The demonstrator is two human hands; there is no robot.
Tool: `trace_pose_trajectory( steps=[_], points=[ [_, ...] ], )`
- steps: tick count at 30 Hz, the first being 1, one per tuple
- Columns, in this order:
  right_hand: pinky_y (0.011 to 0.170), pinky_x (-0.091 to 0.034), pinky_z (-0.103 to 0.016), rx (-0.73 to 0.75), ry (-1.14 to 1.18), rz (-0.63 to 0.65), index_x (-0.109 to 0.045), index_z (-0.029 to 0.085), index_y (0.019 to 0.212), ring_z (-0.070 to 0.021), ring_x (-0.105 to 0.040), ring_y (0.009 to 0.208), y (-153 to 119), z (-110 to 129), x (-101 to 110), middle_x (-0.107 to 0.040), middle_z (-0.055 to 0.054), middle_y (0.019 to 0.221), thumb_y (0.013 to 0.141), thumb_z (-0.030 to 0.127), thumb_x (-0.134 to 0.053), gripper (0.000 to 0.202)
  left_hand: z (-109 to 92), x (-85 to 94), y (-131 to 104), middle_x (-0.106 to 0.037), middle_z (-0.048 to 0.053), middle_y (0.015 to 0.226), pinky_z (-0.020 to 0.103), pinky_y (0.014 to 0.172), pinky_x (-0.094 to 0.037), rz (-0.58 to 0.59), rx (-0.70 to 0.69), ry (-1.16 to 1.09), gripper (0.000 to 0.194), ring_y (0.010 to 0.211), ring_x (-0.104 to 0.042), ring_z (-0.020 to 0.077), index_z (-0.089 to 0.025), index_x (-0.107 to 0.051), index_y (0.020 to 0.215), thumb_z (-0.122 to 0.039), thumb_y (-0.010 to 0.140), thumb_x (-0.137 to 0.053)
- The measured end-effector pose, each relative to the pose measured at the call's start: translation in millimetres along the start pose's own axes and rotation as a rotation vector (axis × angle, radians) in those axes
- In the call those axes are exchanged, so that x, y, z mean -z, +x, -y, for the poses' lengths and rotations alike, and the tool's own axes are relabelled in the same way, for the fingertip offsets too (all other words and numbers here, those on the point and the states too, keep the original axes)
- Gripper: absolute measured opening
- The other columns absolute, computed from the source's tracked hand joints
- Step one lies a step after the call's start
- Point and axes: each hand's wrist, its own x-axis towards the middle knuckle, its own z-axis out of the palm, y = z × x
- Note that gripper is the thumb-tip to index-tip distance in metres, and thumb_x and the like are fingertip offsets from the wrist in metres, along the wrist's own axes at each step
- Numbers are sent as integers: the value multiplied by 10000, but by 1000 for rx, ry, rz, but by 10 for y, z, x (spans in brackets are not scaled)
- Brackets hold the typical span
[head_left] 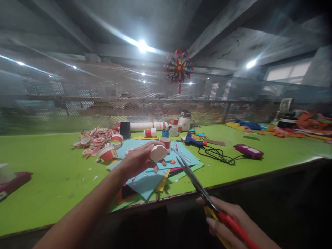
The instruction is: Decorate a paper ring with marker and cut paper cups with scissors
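Over the blue paper sheets (146,185), my left hand (141,157) holds a small white round piece (158,153) with a reddish edge, its fingers around it. Near the front edge of the table my right hand (228,216) is closed on scissors (198,186) with red and yellow handles. The scissor blades are slightly parted and point up and away, with nothing between them. Just behind my left hand stands a red and white paper cup piece (165,142). A white strip or stick (181,154) lies on the blue sheets to the right.
On the green table (64,193), a pile of round cut pieces (97,138) and a cut cup (107,154) are at left. Behind stand a black phone (125,130) and white bottle (185,121). A blue glue gun (191,139), black cable and purple box (248,151) lie right.
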Motion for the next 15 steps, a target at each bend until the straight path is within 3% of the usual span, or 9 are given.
trace_pose_trajectory(
  steps=[2,5,7,9,12,15],
  points=[
    [704,-578,-274,-75,61,23,-671,215,1159,-226,-701,823,127,155,25,-736,-72,951,872,431,-558,377,7,-3,5,-619,186,1118,245,515,-545,-19,18,-6,320,841,-678,247,-148,-546,1206,-314,948,-456],
    [600,-527,-272,-72,123,15,-666,172,1102,-179,-615,615,466,428,40,-632,-14,669,883,440,-522,375,18,-2,18,-635,180,1071,231,475,-540,-59,62,-22,425,791,-687,228,-183,-416,1369,-330,970,-410],
    [529,-461,-260,-24,118,105,-668,124,1025,-156,-534,553,764,537,18,-546,6,595,860,457,-534,395,20,-2,26,-641,181,1052,228,465,-544,-94,90,-28,480,778,-694,225,-191,-327,1434,-341,981,-381],
    [575,-445,-261,20,155,58,-649,107,1028,-149,-519,600,1072,569,-48,-549,-1,639,848,438,-547,391,21,-2,35,-638,182,1047,224,444,-543,-130,114,-31,499,768,-701,230,-185,-301,1450,-348,983,-370],
    [571,-421,-256,69,211,83,-655,118,968,-138,-490,601,1453,530,-227,-532,7,647,787,436,-623,367,33,6,51,-631,159,1032,217,405,-535,-178,151,-44,484,733,-712,237,-194,-328,1437,-353,981,-363],
    [523,-410,-256,60,277,158,-643,112,917,-130,-485,527,1662,482,-410,-510,29,581,722,455,-674,396,60,33,67,-641,129,966,209,378,-524,-204,193,-61,468,684,-714,234,-189,-366,1413,-369,981,-349]
  ],
)
